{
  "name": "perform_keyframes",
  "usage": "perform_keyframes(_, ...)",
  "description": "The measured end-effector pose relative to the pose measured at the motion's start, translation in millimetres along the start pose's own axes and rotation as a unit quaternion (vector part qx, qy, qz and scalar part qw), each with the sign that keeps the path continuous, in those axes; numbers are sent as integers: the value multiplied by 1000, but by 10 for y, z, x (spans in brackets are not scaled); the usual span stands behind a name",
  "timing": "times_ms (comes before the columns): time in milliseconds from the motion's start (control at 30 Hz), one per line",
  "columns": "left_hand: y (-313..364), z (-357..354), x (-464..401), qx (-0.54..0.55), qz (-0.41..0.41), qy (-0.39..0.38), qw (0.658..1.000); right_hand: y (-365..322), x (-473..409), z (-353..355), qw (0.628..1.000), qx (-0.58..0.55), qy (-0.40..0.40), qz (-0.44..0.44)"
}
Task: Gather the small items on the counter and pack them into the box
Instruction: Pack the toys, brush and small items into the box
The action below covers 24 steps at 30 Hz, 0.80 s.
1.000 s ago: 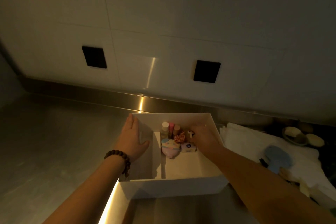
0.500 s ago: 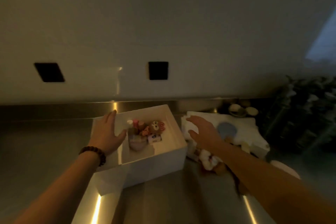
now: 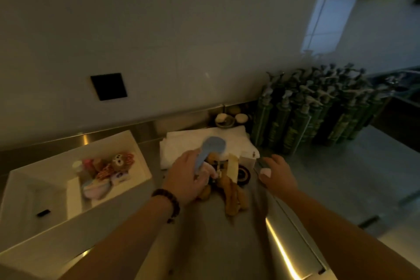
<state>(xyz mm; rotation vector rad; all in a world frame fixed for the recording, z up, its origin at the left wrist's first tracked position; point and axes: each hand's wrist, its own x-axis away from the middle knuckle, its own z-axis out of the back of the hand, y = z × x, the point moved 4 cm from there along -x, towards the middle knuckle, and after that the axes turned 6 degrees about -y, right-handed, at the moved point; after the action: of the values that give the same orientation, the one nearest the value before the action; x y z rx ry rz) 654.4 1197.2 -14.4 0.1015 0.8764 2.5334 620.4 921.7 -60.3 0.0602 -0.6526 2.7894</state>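
Both hands are at the pile of small items, to the right of the white box.

The white box (image 3: pixel 136 154) stands at the left on the steel table (image 3: pixel 227 245) and holds already several items in its right compartment — a small bear toy (image 3: pixel 118 161), a pink pouch (image 3: pixel 95 188) and little bottles (image 3: pixel 85 166). The left hand (image 3: pixel 185 179) has its fingers curled around the handle of a blue brush (image 3: pixel 212 145), above brown plush pieces (image 3: pixel 234 198). The right hand (image 3: pixel 276 176) pinches a small pale pink item (image 3: pixel 265 172) — what it is I cannot tell. Behind lies a white folded towel (image 3: pixel 181 145), and farther right stand dark green pump bottles (image 3: pixel 306 116) near the wall.
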Motion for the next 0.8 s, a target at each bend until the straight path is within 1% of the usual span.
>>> perform_keyframes(100,150,-476,-93,9,4,-53,999,454,-116,-97,997,43,-64,-21)
perform_keyframes(167,188,-723,-158,-14,20,-83,996,608,-181,-237,990,78,-115,-16)
perform_keyframes(233,210,-899,-226,-40,37,-96,994,675,-222,-381,987,74,-144,-3)
perform_keyframes(267,226,-960,-258,-46,45,-95,993,693,-235,-428,988,60,-141,3)
perform_keyframes(400,283,-1145,-345,-117,92,-72,986,711,-203,-466,997,14,-71,12)
perform_keyframes(467,292,-1222,-351,-142,123,-75,979,703,-199,-463,998,6,-56,10)
perform_keyframes(533,285,-1268,-343,-140,144,-87,976,697,-204,-460,998,4,-57,11)
perform_keyframes(633,275,-1274,-326,-129,155,-100,974,675,-160,-466,997,-19,-63,36)
perform_keyframes(733,243,-1223,-319,-124,156,-103,975,576,-64,-417,996,-55,-32,64)
perform_keyframes(800,231,-1132,-302,-94,149,-79,981,453,-12,-348,993,-80,-8,90)
